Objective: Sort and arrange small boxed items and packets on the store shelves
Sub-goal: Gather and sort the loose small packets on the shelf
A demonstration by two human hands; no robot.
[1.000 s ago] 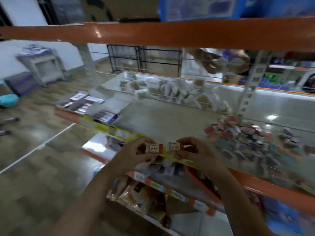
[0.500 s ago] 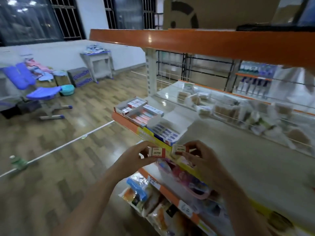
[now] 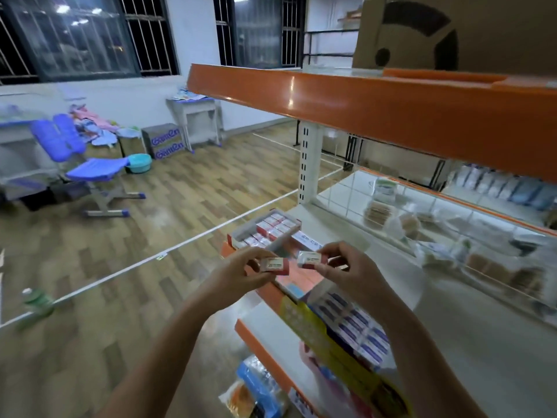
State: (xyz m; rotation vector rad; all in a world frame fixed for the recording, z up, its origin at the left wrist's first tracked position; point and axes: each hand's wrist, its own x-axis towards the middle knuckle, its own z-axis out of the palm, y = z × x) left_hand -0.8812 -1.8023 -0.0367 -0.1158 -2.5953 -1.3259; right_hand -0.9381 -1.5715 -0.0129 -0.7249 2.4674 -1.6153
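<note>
Boxes, small, two: we pinch one red-and-white box [image 3: 275, 264] in our left hand [image 3: 241, 274] and another [image 3: 312, 258] in our right hand [image 3: 351, 274], just apart, above the orange front edge of the shelf [image 3: 482, 357]. Display tray [image 3: 265, 229] of matching boxes sits at the shelf's corner; bare shelf surface lies to the right. Labels blurred; we read only "2B" on the left box.

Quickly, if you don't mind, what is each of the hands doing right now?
Left hand: pinching a small red-and-white box.
Right hand: pinching a second small red-and-white box.
</note>
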